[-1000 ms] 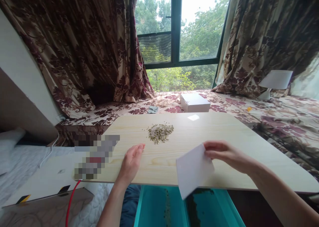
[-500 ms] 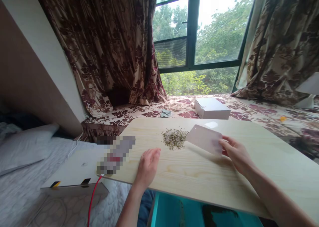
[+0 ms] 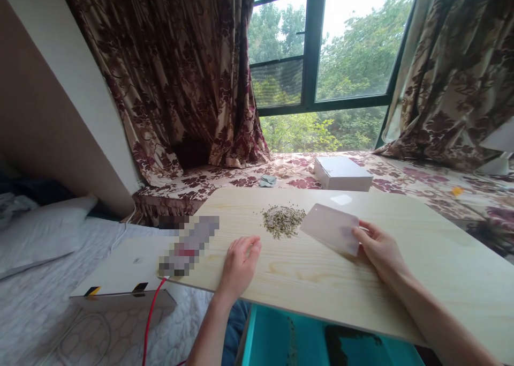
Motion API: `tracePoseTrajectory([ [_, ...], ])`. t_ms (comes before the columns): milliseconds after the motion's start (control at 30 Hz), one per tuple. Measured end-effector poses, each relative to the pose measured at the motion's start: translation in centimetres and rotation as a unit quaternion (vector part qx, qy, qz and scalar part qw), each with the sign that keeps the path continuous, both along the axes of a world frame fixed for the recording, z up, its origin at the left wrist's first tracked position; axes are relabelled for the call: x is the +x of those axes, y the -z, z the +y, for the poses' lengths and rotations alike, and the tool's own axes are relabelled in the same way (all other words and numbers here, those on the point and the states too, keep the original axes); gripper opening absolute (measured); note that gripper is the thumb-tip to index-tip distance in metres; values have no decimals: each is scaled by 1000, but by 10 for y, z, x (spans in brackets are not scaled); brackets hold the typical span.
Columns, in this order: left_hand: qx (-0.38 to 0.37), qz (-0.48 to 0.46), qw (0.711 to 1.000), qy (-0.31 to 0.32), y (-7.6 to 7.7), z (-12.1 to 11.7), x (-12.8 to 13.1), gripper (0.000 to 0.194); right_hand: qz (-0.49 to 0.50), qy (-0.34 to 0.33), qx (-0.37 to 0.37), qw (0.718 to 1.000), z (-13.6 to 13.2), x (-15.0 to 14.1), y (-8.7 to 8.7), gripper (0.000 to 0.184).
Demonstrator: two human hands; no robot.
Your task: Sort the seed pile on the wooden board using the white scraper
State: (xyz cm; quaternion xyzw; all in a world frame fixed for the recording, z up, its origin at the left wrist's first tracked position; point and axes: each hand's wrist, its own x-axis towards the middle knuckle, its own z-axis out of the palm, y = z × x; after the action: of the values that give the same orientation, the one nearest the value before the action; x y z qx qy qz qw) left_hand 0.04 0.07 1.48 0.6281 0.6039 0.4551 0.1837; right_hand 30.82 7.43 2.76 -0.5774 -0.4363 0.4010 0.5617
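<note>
A loose pile of small green and whitish grains (image 3: 282,221) is spread on the pale wooden tabletop (image 3: 317,291). Just right of it, a translucent plastic scraper (image 3: 331,228) with a small hole in one corner is tilted, its left edge close beside the grains. My right hand (image 3: 377,248) pinches the scraper's right end between thumb and fingers. On the near side of the table, left of and closer to me than the pile, my left hand (image 3: 241,264) lies with its fingers loosely extended and holds nothing.
A pixelated object (image 3: 188,248) with a red cable (image 3: 149,318) occupies the table's left edge. Below the front edge is a turquoise divided bin (image 3: 265,336) with dark matter in its right section. A white box (image 3: 343,173) stands on the windowsill; another white case (image 3: 120,269) lies on the bed.
The view has shifted slightly. Both hands keep nearly the same places; the scraper has moved a touch to the right, and the pile looks about the same.
</note>
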Motion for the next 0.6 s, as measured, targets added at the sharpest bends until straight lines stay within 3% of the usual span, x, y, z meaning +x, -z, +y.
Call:
tracePoseTrajectory([
  [600,-13,-10,1000,8,1,-1,-1,35,20,-25,11,999,-4,-1,-1,38],
])
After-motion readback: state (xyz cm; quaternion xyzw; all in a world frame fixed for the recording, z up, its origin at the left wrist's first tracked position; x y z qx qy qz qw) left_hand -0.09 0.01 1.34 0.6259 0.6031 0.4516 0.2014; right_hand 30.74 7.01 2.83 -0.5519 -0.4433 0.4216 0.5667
